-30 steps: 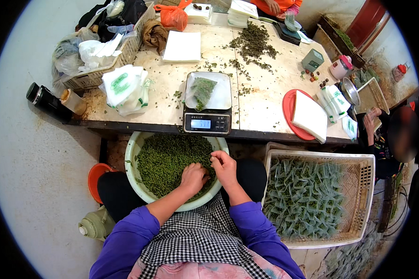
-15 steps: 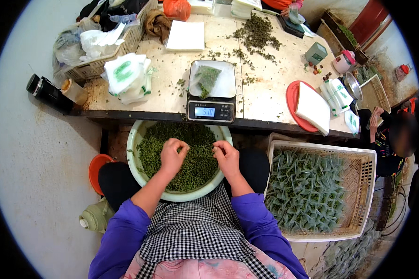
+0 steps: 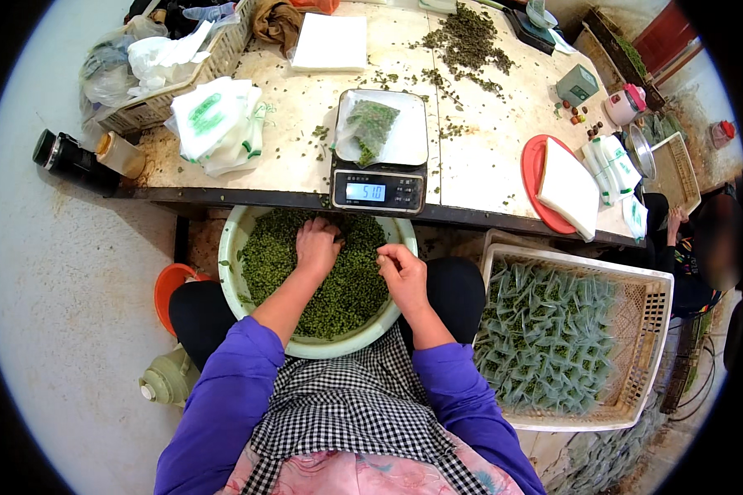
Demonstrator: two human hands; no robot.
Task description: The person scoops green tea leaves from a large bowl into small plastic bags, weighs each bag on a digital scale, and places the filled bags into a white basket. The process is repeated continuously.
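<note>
A pale round basin [image 3: 234,285] full of small, round, green berry-like pieces [image 3: 282,247] rests between my knees. My left hand [image 3: 318,246] reaches into the far middle of the heap, its fingers curled down among the pieces. Over the basin's right side, my right hand [image 3: 404,276] is closed in a pinch; whatever lies between its fingertips is too small to make out. Just beyond the basin, a digital scale [image 3: 378,190] stands at the table's edge. On its white pan lies a clear plastic bag [image 3: 371,128] with green contents, tilted to one side.
To the right, a plastic crate [image 3: 636,355] holds many filled clear bags [image 3: 545,338]. White bags with green print [image 3: 216,124] are stacked left of the scale. A red tray [image 3: 537,165] carries white sheets [image 3: 568,190]. Another person [image 3: 689,247] sits at the far right.
My left hand has moved forward and down into the green pieces. My right hand stays pinched in nearly the same place. The whole view has shifted slightly.
</note>
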